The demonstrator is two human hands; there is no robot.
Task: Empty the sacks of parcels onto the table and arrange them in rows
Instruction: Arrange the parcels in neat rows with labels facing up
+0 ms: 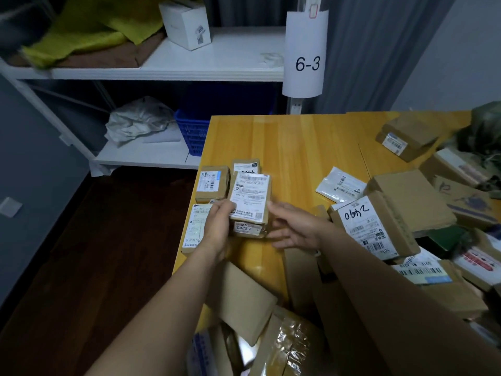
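A small cardboard parcel with a white label (250, 198) is at the left part of the yellow wooden table (298, 147). My left hand (218, 225) grips its left lower edge. My right hand (291, 226) is beside its right edge, fingers spread and relaxed. Around it lie other small parcels: one at the table's left edge (212, 183), one behind (245, 165), one under it (248, 229) and a flat one under my left hand (196, 226). To the right lies a heap of larger boxes (401, 213) and a white pouch (341, 184).
A dark green sack (485, 131) lies at the far right over the heap. More boxes (244, 294) crowd the table's near edge. A white shelf unit (189, 69) stands behind, holding a blue basket (192, 134), a white box (187, 23) and yellow cloth (89, 28).
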